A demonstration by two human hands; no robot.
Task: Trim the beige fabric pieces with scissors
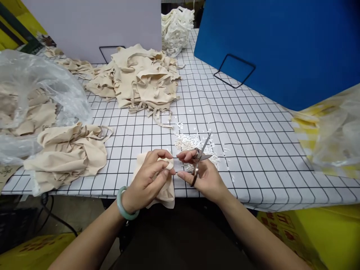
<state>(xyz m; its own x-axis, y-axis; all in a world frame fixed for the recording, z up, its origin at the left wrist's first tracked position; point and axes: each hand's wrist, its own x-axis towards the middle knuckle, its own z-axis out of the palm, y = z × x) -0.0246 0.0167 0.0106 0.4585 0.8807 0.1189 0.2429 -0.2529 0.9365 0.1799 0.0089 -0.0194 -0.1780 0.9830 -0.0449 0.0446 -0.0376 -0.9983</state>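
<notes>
My left hand (149,179), with a green bangle on the wrist, pinches a small beige fabric piece (165,193) at the table's front edge. My right hand (201,174) grips small metal scissors (201,153), blades pointing up and away. Its fingertips meet the left hand's at the fabric's edge. Just beyond the hands lies a scatter of small white trimmings (191,144) on the grid-patterned tablecloth (253,131).
A heap of beige fabric (140,78) lies at the back middle, another pile (67,153) at the front left beside a clear plastic bag (36,101). White pieces (176,28) sit far back. A blue board (281,48) stands right, a plastic bag (332,135) at far right.
</notes>
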